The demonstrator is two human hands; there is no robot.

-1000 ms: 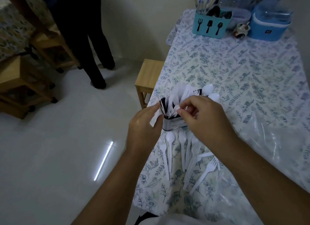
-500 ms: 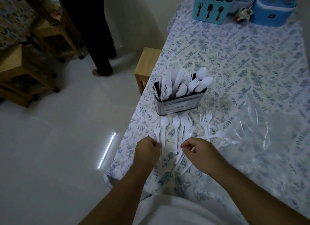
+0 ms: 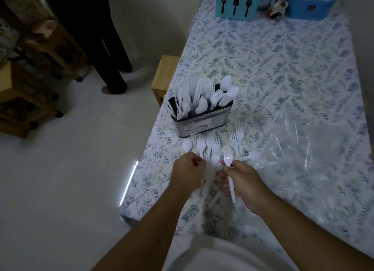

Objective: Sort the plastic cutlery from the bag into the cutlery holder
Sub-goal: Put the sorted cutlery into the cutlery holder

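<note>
While the right hand (image 3: pixel 242 181) is pinching a white plastic fork (image 3: pixel 228 165) by its handle, tines pointing away from the body, we are seeing the left hand (image 3: pixel 188 173) curling over the near ends of the loose white plastic forks and spoons (image 3: pixel 214 149) lying on the floral-patterned tablecloth (image 3: pixel 283 58); whether the left fingers are actually gripping a piece we cannot tell, since the hand is blurred. The loose pieces are lying side by side just in front of the dark rectangular cutlery holder with a metallic front (image 3: pixel 200 119), which is standing near the table's left edge and is holding upright white knives, forks and spoons in separate compartments. The crumpled transparent plastic bag (image 3: pixel 313 159) is lying flat to the right of the loose pieces, with one white spoon (image 3: pixel 253 155) resting at its edge. At the far end of the table we are noting a turquoise caddy printed with black cutlery symbols (image 3: pixel 236 6) beside a blue lidded container (image 3: pixel 311 6). A person in dark trousers (image 3: pixel 105 48) is standing on the pale floor at left.
</note>
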